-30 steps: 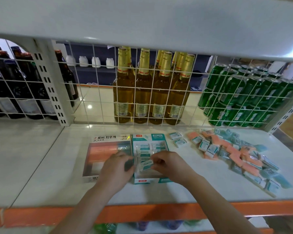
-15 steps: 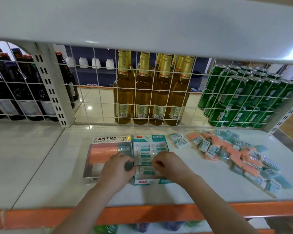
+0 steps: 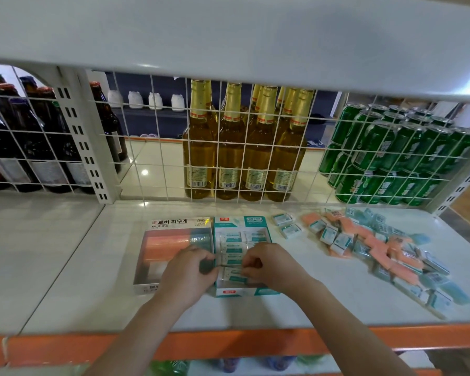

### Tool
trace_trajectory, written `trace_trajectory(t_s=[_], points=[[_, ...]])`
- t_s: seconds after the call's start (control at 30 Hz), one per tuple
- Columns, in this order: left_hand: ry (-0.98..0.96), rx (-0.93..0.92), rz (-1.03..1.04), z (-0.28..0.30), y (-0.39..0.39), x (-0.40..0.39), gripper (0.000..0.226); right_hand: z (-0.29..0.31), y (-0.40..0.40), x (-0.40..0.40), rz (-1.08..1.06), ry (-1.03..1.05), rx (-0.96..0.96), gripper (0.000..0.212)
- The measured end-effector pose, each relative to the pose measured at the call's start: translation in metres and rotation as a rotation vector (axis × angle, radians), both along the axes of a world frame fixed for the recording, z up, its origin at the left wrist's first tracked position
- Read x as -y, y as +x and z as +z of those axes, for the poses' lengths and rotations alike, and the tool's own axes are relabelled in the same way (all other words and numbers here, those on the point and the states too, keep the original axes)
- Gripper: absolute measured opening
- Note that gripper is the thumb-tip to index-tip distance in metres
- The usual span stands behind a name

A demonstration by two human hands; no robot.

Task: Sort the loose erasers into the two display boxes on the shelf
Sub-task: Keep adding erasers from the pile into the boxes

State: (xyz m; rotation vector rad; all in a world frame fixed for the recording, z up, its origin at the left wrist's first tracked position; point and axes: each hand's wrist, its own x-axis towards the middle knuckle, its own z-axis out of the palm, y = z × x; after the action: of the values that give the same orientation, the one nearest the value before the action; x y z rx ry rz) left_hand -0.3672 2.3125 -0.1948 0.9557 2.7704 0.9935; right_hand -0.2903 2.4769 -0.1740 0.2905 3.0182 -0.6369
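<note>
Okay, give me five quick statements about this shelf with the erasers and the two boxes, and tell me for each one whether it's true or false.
1. Both hands work over the teal display box. True: the left hand and right hand meet over its near end.
2. The loose eraser pile lies left of the boxes. False: it lies to their right.
3. The orange display box stands directly left of the teal one. True.
4. The golden bottles stand in front of the wire grid. False: they stand behind it.
5. The green cans are at the back left. False: they are at the back right.
</note>
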Motion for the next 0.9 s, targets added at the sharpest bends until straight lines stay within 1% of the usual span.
trace_trajectory(t_s=[0.23,0.37,0.5,0.67,0.8,0.9], points=[[0.000,-0.002,-0.010,0.001,0.000,0.002,0.026,0.000,0.001,0.003,-0.011,-0.052,0.062,0.017],[-0.004,0.008,-0.001,0.002,0.000,0.000,0.027,-0.004,-0.001,0.006,-0.055,-0.048,0.035,0.009],[0.004,0.030,0.002,0.001,-0.001,0.000,0.025,-0.003,-0.001,0.009,-0.072,-0.087,0.038,0.005],[-0.031,0.036,-0.024,0.003,-0.003,0.000,0.024,-0.005,-0.001,0.008,-0.078,-0.076,0.041,0.005],[-0.095,-0.004,-0.037,0.011,-0.006,0.000,0.025,0.005,0.000,-0.002,-0.127,-0.024,-0.040,0.012],[-0.090,-0.037,-0.048,0.020,-0.008,-0.005,0.029,0.012,0.004,-0.016,-0.200,0.014,-0.135,0.018]])
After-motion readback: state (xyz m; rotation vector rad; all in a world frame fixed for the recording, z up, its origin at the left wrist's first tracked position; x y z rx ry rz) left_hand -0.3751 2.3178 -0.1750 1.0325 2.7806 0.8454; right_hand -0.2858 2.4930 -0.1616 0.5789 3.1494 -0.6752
